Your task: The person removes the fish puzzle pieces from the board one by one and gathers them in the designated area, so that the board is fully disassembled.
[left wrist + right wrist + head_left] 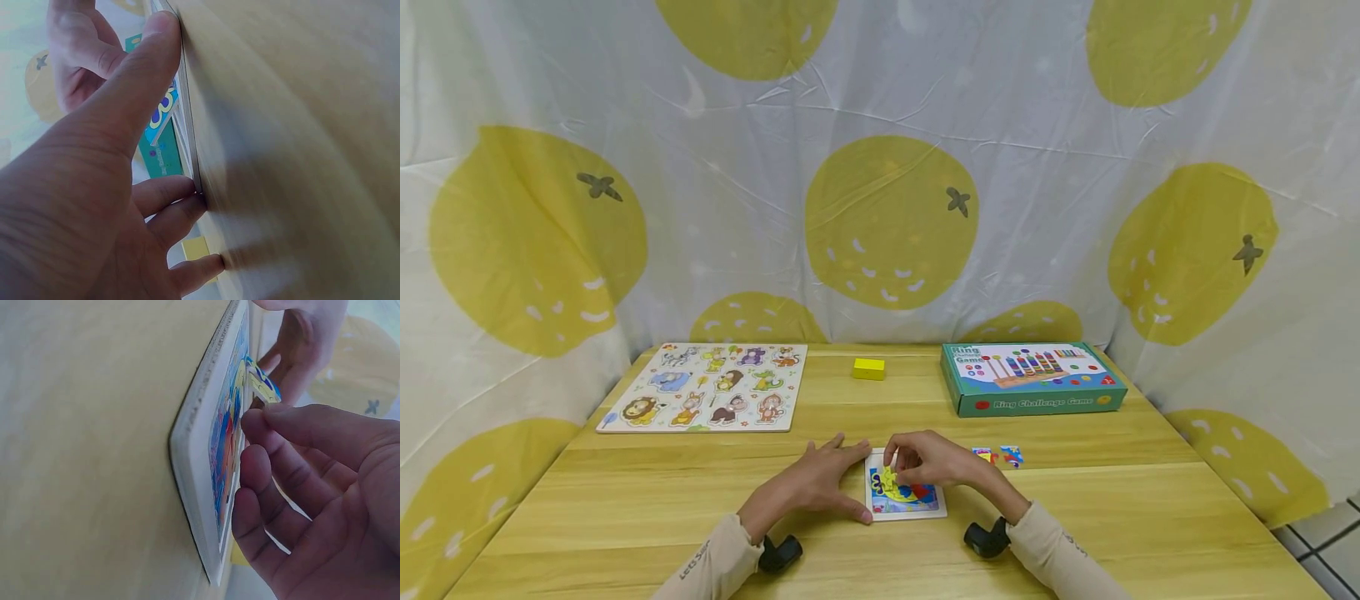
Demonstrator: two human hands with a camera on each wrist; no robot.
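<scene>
Right hand [931, 458] has a thin yellow-and-blue jigsaw piece [266, 386] pinched between thumb and forefinger, tilted over the left part of a square, white-framed picture puzzle [910, 516]. Left hand [816, 482] is spread wide, thumb and fingertips against the frame's left edge. Can't tell if the piece is going in or coming out. If it's going in, I'd keep that brace, line the knobs up with the gap, then press flat rather than forcing a corner. Two small colourful loose pieces [1012, 456] sit right of it on the wooden bench [865, 571]; yellow block [868, 369] farther back.
</scene>
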